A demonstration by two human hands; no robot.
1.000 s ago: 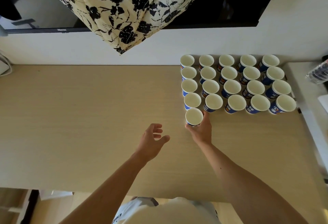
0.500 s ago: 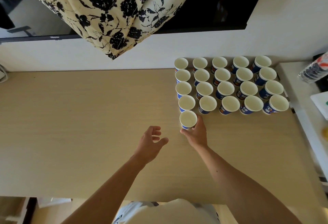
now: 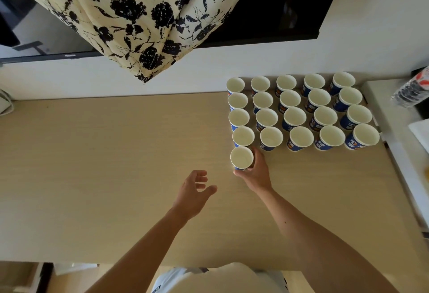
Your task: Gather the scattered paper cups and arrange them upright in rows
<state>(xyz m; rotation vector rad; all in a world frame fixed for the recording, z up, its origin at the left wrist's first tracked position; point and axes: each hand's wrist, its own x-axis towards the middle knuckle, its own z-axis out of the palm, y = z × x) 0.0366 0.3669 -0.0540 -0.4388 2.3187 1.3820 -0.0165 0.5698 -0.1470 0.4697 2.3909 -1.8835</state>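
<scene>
Several blue paper cups with white insides stand upright in a block of rows at the back right of the light wooden table. One more cup stands at the near end of the leftmost column, touching the cup behind it. My right hand wraps around this cup from the near right side, fingers on its wall. To the left of that cup, my left hand hovers over the table with its fingers apart and nothing in it.
A floral cloth hangs over a dark screen on the white wall behind the table. A white side surface on the right holds a plastic bottle. The table's front edge runs just before my body.
The view has shifted a little. My right hand stays on the nearest cup, which stands at the end of the left column. My left hand has barely moved.
</scene>
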